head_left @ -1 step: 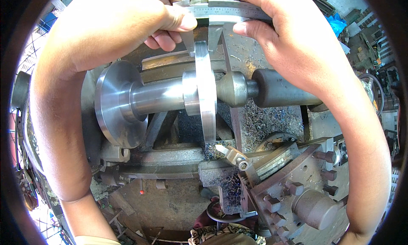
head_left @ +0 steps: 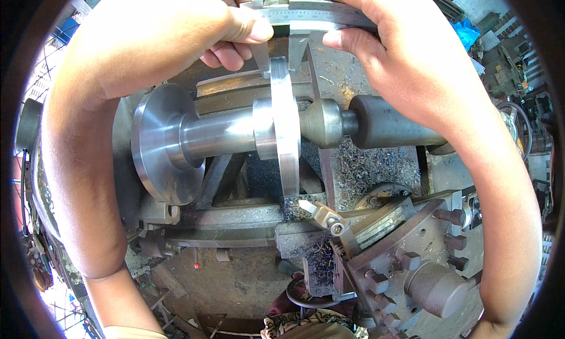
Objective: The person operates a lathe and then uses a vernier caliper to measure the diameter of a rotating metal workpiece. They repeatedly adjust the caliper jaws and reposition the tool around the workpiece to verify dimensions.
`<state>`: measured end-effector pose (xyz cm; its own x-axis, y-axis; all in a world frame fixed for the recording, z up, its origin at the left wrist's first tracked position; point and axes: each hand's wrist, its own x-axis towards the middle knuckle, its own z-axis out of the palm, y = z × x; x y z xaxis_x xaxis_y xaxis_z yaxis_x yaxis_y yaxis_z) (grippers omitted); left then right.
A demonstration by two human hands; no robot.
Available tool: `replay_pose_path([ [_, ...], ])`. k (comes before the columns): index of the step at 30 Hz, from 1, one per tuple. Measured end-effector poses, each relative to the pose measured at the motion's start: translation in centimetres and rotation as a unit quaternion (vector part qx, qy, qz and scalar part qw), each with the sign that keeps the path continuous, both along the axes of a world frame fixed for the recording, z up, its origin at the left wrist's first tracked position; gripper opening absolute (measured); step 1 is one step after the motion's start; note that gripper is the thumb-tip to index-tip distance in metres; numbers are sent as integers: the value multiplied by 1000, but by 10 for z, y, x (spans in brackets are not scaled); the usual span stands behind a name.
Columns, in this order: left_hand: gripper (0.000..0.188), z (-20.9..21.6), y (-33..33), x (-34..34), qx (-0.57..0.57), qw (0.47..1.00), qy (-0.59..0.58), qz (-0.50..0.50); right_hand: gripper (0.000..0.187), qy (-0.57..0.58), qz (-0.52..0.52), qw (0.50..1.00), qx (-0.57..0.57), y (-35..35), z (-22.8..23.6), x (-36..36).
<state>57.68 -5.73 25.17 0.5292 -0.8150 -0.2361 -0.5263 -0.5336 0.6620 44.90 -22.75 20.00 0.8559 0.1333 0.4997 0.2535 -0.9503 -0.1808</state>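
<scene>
Both hands hold a steel vernier caliper (head_left: 312, 15) over the far rim of a thin flange on a turned steel workpiece (head_left: 220, 133). My left hand (head_left: 194, 30) pinches the caliper's fixed-jaw end between thumb and fingers. My right hand (head_left: 388, 45) grips the beam near the sliding jaw, thumb below it. The two jaws reach down on either side of the flange (head_left: 285, 133); the left one looks close to its face, while a small gap seems to show at the right. A larger disc (head_left: 168, 145) forms the workpiece's left end.
A conical tailstock centre (head_left: 323, 124) bears on the workpiece's right end. Nearer me, a cutting tool (head_left: 318, 212) sticks out of the bolted tool post (head_left: 412, 262), its tip near the flange's lower rim. Metal chips (head_left: 376, 168) cover the lathe bed. A handwheel (head_left: 518, 127) stands far right.
</scene>
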Motion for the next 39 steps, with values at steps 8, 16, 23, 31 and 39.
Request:
replay_pose_path([
  [8, 13, 0, 2, 2, -6, 1000, 11, -8, 19, 3, 3, 1000, 11, 0, 0, 0],
  [16, 13, 0, 3, 3, -11, 1000, 18, -11, 18, 34, -22, 999, 32, 4, 7, -9],
  [23, 13, 1, 3, 4, -14, 1000, 24, -15, 18, 29, -9, 999, 14, 6, 6, -4],
  [31, 13, 2, 3, 5, -17, 999, 34, -18, 20, 14, -1, 1000, 20, 6, 7, -9],
  [39, 13, 5, 2, 1, -14, 999, 49, -17, 20, 5, -6, 999, 38, 7, 4, -9],
])
